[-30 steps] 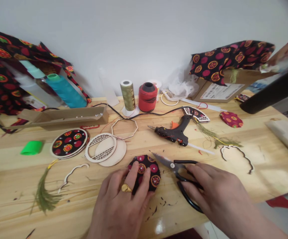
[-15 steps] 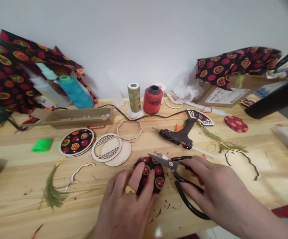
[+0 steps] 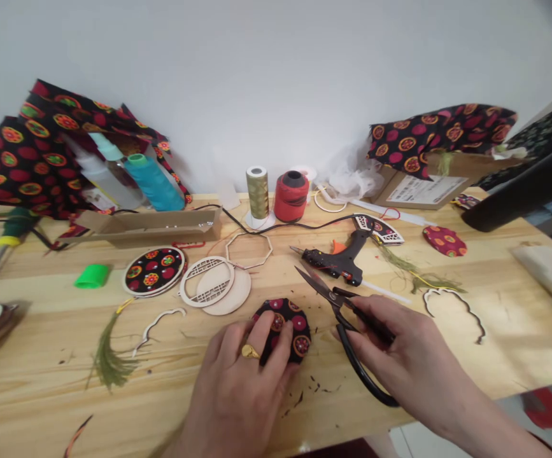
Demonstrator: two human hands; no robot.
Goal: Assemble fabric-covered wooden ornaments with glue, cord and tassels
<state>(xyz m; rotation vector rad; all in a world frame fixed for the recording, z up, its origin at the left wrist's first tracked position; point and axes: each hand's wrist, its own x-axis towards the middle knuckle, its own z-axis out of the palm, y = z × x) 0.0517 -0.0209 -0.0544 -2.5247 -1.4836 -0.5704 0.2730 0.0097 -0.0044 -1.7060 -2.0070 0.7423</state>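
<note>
My left hand, with a ring on one finger, holds a round piece of dark patterned fabric against the table, its fingertips over the front. Small shiny dots show on the fabric, and part of it is hidden under the fingers. In my right hand are black-handled scissors, the blades close together and pointing up and left, apart from the fabric. Small dark scraps lie between the hands. Beyond the scissors rests a black glue gun.
Wooden rings, a fabric-filled round frame, a green tassel and a green cap lie to the left. Thread spools stand near the wall. A black cable crosses the back. Another wavy frame lies right.
The scissors have moved off the fabric piece, and their blades have turned more upward and come closer together. My left hand keeps its hold. The whole view has shifted slightly.
</note>
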